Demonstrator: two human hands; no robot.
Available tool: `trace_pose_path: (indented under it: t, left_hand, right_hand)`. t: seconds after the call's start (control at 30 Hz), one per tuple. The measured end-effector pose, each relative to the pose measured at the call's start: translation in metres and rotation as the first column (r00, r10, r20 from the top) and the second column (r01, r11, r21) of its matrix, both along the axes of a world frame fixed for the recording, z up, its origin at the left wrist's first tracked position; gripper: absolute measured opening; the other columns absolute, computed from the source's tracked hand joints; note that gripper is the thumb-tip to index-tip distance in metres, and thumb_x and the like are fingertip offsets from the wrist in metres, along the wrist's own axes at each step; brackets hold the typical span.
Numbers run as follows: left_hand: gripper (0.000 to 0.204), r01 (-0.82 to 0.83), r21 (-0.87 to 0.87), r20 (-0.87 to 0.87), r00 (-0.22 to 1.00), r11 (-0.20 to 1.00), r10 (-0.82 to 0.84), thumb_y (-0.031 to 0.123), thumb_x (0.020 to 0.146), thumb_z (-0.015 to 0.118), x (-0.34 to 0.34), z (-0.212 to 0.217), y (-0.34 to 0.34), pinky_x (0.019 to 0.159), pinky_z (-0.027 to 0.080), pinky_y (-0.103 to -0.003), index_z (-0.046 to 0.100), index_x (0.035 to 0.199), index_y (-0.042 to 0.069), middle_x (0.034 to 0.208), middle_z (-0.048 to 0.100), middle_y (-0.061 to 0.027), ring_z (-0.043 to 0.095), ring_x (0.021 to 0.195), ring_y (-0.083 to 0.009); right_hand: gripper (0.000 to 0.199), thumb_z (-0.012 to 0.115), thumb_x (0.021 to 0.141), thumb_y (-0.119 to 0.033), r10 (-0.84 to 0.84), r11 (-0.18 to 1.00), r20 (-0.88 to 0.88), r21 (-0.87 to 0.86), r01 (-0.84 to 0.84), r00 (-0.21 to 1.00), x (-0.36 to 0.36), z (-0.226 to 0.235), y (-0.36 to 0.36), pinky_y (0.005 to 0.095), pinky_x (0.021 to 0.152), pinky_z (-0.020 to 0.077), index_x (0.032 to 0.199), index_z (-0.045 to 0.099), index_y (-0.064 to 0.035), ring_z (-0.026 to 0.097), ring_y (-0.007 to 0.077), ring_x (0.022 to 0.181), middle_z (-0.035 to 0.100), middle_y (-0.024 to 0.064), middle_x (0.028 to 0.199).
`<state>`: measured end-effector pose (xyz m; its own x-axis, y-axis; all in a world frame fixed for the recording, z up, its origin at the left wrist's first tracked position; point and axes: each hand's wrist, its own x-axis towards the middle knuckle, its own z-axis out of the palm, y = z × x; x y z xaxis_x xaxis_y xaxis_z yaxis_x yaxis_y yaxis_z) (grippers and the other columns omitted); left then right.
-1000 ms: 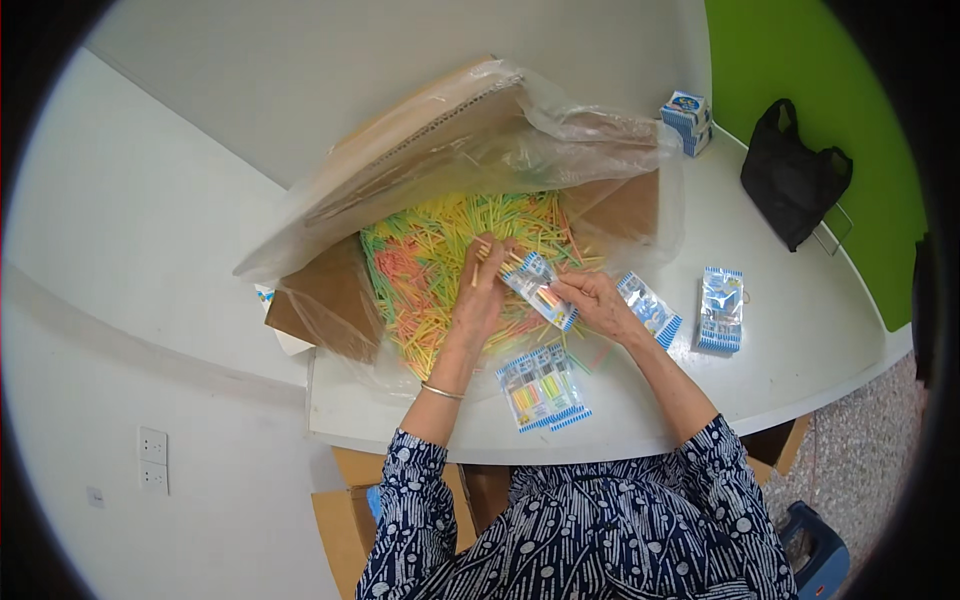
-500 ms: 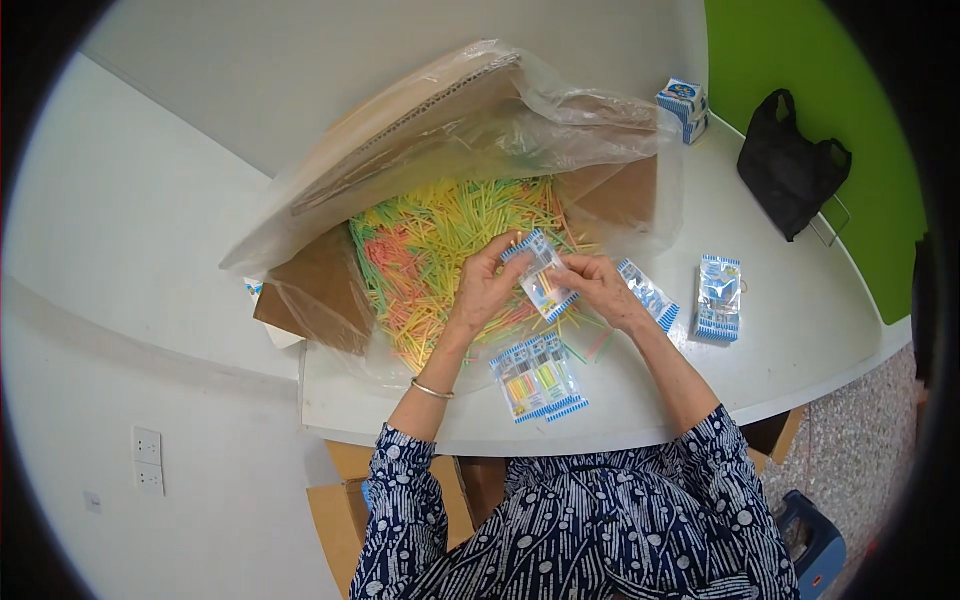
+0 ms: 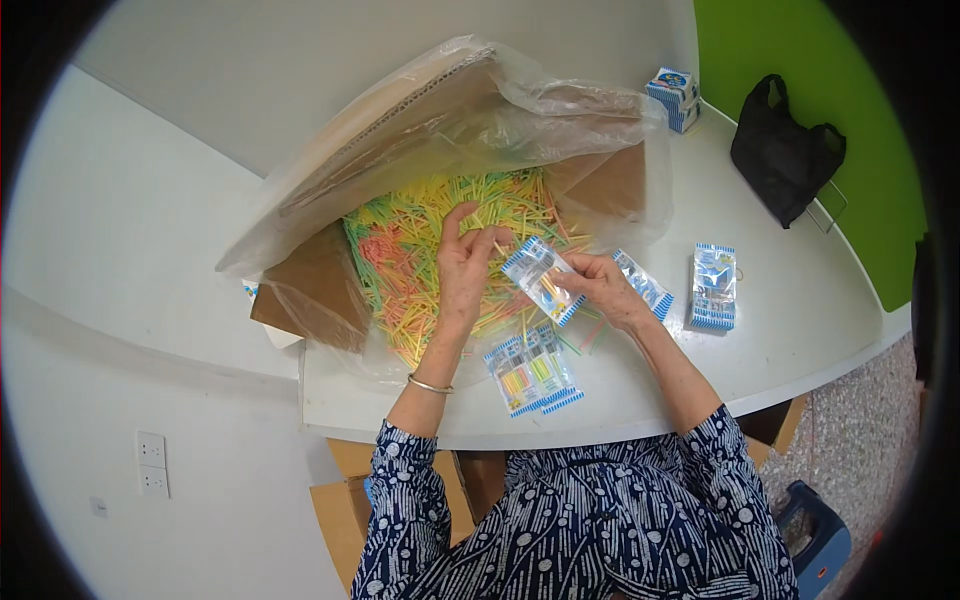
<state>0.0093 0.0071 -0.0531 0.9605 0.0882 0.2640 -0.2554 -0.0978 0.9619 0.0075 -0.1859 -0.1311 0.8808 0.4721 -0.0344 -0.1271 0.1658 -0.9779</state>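
My right hand pinches a small clear packet with blue-and-white striped ends, and a few coloured sticks show inside it. To its left, my left hand hangs over a heap of thin yellow, green, pink and orange sticks. Its index finger and thumb are curved and apart; I make out nothing firmly held. The heap fills a cardboard box lined with clear plastic film. Just below my hands, several filled packets overlap on the table. Another packet lies partly behind my right hand.
A stack of packets stands on the white table to the right. Small striped boxes and a black bag sit further back. Open cardboard lies below the table edge, and a blue stool stands lower right.
My left hand has let go of the packet and moved left and up over the sticks, its fingers spreading apart. My right hand keeps the packet almost where it was.
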Motion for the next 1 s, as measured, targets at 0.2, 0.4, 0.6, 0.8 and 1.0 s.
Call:
trace_pose_path:
  t: [0.2, 0.4, 0.6, 0.8, 1.0]
  left_hand:
    - [0.031, 0.055, -0.053, -0.038, 0.998, 0.997, -0.057, 0.006, 0.092, 0.053, -0.004, 0.008, -0.002, 0.065, 0.048, -0.024, 0.046, 0.121, 0.001, 0.085, 0.067, -0.0085, 0.061, 0.073, -0.0097]
    - [0.035, 0.109, 0.681, -0.139, 0.990, 0.724, -0.019, 0.011, 0.083, 0.063, -0.015, -0.043, 0.038, 0.056, 0.047, -0.027, 0.049, 0.113, -0.001, 0.069, 0.064, -0.0086, 0.059, 0.060, -0.0149]
    - [0.032, 0.181, 0.861, -0.168, 0.983, 0.475, -0.070, 0.012, 0.078, 0.063, -0.039, -0.065, 0.011, 0.054, 0.043, -0.037, 0.051, 0.106, 0.002, 0.061, 0.055, -0.0124, 0.055, 0.056, -0.0284]
    - [0.028, 0.150, 0.834, -0.164, 0.986, 0.531, -0.021, 0.010, 0.078, 0.061, -0.032, -0.062, 0.028, 0.055, 0.043, -0.038, 0.050, 0.103, 0.001, 0.060, 0.053, -0.0122, 0.055, 0.057, -0.0276]
    - [0.029, 0.142, 0.841, -0.039, 0.978, 0.522, -0.204, -0.002, 0.076, 0.052, -0.026, -0.062, 0.000, 0.061, 0.045, -0.048, 0.048, 0.104, -0.002, 0.071, 0.057, -0.0227, 0.059, 0.067, -0.0391]
  right_hand:
    - [0.023, 0.063, 0.088, -0.020, -0.013, 0.996, 0.004, 0.086, 0.013, 1.000, 0.002, -0.010, -0.003, 0.0216, 0.077, 0.0438, 0.102, 0.065, -0.0011, 0.057, 0.0053, 0.082, 0.065, -0.0002, 0.091]
    - [0.029, 0.060, 0.090, -0.021, -0.185, 0.921, -0.036, 0.342, 0.186, 0.982, 0.004, -0.005, -0.029, 0.0199, 0.072, 0.0471, 0.112, 0.056, -0.0018, 0.059, 0.0048, 0.082, 0.065, 0.0017, 0.097]
    - [0.034, 0.065, 0.086, -0.014, -0.229, 0.936, -0.038, 0.267, 0.231, 0.973, -0.008, -0.005, -0.034, 0.0220, 0.078, 0.0481, 0.116, 0.055, -0.0006, 0.060, 0.0069, 0.085, 0.065, 0.0034, 0.103]
    - [0.035, 0.071, 0.080, -0.013, -0.159, 0.955, -0.151, 0.226, 0.190, 0.976, -0.010, 0.002, -0.038, 0.0236, 0.081, 0.0458, 0.111, 0.061, 0.0000, 0.060, 0.0081, 0.086, 0.066, 0.0050, 0.100]
    - [0.035, 0.070, 0.079, -0.009, -0.144, 0.936, -0.187, 0.293, 0.195, 0.972, -0.015, 0.000, -0.037, 0.0258, 0.085, 0.0470, 0.112, 0.061, -0.0005, 0.062, 0.0095, 0.089, 0.067, 0.0051, 0.101]
